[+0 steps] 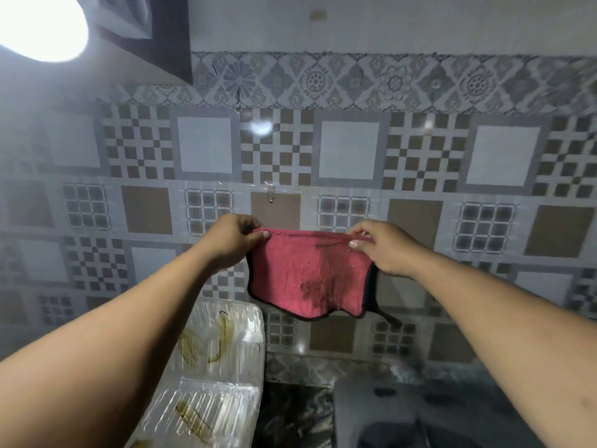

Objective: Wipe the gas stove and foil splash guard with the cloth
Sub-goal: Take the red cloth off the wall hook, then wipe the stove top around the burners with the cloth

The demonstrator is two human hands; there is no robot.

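A pink cloth (pixel 307 270) with a black hem and dark stains hangs spread out in front of the tiled wall. My left hand (pixel 231 242) pinches its top left corner and my right hand (pixel 384 248) pinches its top right corner. A clear wall hook (pixel 270 193) sits just above the cloth's top edge. The foil splash guard (pixel 219 367) stands ribbed and shiny at the lower left, streaked with brown grease. The gas stove (pixel 420 415) shows only as a dark blurred shape at the bottom right.
Patterned grey and brown tiles (pixel 349 150) cover the wall behind. A bright lamp (pixel 38 27) glares at the top left beside a dark cabinet edge (pixel 168 37). Dark marbled countertop (pixel 290 415) runs between the foil guard and the stove.
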